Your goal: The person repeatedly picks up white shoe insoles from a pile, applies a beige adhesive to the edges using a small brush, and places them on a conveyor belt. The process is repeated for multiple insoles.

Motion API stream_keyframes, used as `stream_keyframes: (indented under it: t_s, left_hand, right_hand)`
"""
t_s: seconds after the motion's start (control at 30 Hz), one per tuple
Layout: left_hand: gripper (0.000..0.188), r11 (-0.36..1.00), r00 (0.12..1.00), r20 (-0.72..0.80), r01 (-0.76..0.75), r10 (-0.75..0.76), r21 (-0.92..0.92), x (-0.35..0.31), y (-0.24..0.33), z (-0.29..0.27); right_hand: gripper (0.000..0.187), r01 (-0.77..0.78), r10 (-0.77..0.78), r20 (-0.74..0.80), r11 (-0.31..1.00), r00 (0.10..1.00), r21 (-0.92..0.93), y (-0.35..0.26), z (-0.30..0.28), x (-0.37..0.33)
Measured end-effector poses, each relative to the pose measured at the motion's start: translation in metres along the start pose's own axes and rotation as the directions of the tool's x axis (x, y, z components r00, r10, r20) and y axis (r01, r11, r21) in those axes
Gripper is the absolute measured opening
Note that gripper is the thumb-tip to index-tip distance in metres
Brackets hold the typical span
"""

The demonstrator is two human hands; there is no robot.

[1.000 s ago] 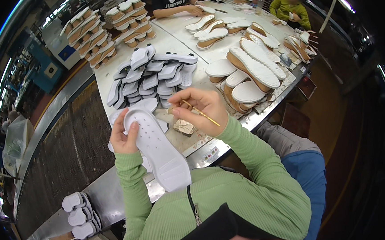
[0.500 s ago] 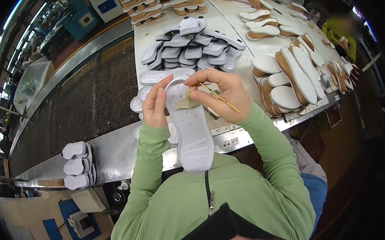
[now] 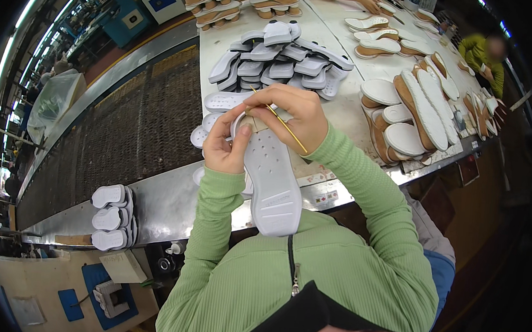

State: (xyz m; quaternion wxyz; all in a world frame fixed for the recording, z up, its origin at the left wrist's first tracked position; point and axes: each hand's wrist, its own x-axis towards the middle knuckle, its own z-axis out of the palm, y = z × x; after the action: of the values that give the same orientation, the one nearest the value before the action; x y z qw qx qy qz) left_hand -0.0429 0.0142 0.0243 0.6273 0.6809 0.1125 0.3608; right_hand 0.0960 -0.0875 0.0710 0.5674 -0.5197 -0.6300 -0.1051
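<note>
A white shoe sole point(image 3: 272, 182) with small holes and a ridged toe part hangs upright in front of my chest. My left hand point(image 3: 227, 143) grips its heel end, with the thumb on the upper face and fingers along the rim. My right hand point(image 3: 295, 114) is closed round a thin gold-coloured stick point(image 3: 288, 129), which slants across the heel. Both hands' fingertips meet at the heel rim. Under them, against the inside of the heel, lies a small beige piece point(image 3: 255, 123); the fingers partly cover it.
Beyond my hands, a heap of white-and-black soles point(image 3: 273, 61) lies on the white table point(image 3: 340, 69). Tan-and-white soles point(image 3: 415, 108) are piled at the right. To the left runs a dark mesh conveyor point(image 3: 115, 112), with stacked soles point(image 3: 111, 218) on its metal edge. Another person point(image 3: 484, 58) sits at the far right.
My right hand has moved left to the heel rim, bringing its fingertips against my left hand's. The beige piece now sits closer inside the heel. The view has shifted slightly.
</note>
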Motion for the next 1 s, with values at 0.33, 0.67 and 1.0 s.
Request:
stream_keyframes:
  t_s: [0.33, 0.67, 1.0]
  left_hand:
    - [0.037, 0.997, 0.997, -0.073, -0.036, 0.041, 0.065, -0.004, 0.001, 0.004]
    - [0.038, 0.999, 0.999, -0.021, -0.033, 0.034, 0.042, -0.005, 0.006, 0.002]
    - [0.037, 0.997, 0.997, -0.026, -0.065, 0.066, 0.032, -0.006, 0.007, 0.004]
  right_hand:
    - [0.031, -0.468, 0.456, 0.106, 0.860, 0.883, 0.201, 0.001, 0.000, -0.025]
    - [0.031, -0.517, 0.488, 0.172, 0.797, 0.856, 0.312, 0.001, 0.000, -0.033]
    - [0.032, -0.536, 0.513, 0.170, 0.756, 0.842, 0.376, -0.001, 0.000, -0.034]
